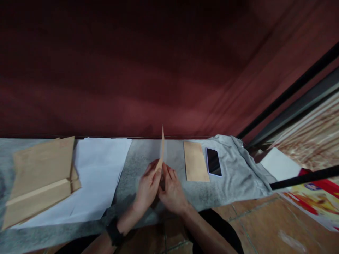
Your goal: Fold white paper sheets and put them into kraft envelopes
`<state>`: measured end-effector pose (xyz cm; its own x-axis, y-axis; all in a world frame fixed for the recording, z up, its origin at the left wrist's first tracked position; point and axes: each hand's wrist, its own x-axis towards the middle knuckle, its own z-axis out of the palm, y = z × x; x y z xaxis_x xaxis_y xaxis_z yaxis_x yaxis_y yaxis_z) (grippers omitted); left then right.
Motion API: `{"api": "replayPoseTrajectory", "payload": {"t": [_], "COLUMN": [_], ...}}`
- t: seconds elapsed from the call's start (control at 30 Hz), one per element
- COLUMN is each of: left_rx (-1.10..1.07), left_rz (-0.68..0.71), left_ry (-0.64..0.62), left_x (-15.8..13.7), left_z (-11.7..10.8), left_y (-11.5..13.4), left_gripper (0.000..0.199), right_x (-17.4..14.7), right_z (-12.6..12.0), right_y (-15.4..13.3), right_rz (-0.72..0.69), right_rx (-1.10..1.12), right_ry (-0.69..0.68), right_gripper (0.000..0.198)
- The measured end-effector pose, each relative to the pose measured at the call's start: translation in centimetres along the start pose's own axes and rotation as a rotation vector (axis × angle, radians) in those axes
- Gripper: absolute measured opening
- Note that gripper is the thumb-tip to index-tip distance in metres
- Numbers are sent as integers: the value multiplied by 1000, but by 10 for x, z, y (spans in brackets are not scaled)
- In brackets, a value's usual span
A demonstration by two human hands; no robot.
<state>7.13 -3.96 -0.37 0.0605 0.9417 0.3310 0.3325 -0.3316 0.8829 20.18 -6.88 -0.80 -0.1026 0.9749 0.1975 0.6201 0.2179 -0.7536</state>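
A flat piece of brown paper [162, 148] stands upright in front of me, seen almost edge-on, so I cannot tell whether it is an envelope. My left hand [148, 185] grips its lower part from the left, a dark watch on that wrist. From the other side my right hand [172, 190] closes on the same lower part, with the fingertips of both hands close together. To the right of my hands a brown paper rectangle [196, 162], like a small envelope, lies flat on the grey cloth [129, 173].
Brown paper bags [45, 165] lie at the left, partly over white paper sheets [103, 169]. A phone [214, 162] rests beside the brown rectangle. Behind the cloth rises a dark red wall [132, 88]. Black bars [304, 178] and a colourful box [317, 197] are at the right, above a tiled floor [259, 225].
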Motion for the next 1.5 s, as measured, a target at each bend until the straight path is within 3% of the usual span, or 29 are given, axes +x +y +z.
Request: {"api": "replayPoseTrajectory", "payload": {"t": [0.07, 0.17, 0.3, 0.4, 0.57, 0.73, 0.9, 0.97, 1.13, 1.27, 1.37, 1.43, 1.5], "left_rx": [127, 291, 452, 527, 602, 579, 618, 668, 747, 875, 1105, 1218, 1258], "left_rz": [174, 348, 427, 475, 576, 586, 505, 477, 379, 132, -191, -348, -388], "left_ry": [-141, -283, -274, -267, -327, -381, -365, -363, -291, -202, -128, -147, -204], "left_x": [-4, -7, -9, -12, -20, -22, -17, -15, -13, -11, -13, -16, -19], "left_z": [8, 15, 10, 3, -3, -6, -14, -20, -44, -74, -96, -106, -114], "left_y": [1, 1, -11, -27, -44, -46, -46, -46, -49, -55, -54, -51, -48], "left_gripper": [43, 47, 49, 43, 39, 41, 39, 37, 39, 45, 57, 63, 63], "right_x": [-3, 3, 11, 7, -13, -28, -35, -36, -40, -43, -42, -38, -29], "right_z": [0, -6, -21, -32, -43, -46, -55, -60, -74, -80, -84, -90, -95], "right_y": [-1, 12, 34, 49, 71, 87, 94, 95, 92, 83, 81, 87, 100], "right_rz": [64, 221, 463, 541, 685, 755, 783, 831, 916, 987, 808, 557, 303], "right_rx": [4, 232, 739, 1019, 1236, 1240, 1195, 1223, 1252, 1161, 965, 686, 267], "right_ry": [12, 66, 302, 445, 377, 418, 532, 507, 340, 43, -34, 94, 298], "right_gripper": [61, 36, 47, 43, 28, 25, 22, 18, 13, 17, 27, 35, 38]}}
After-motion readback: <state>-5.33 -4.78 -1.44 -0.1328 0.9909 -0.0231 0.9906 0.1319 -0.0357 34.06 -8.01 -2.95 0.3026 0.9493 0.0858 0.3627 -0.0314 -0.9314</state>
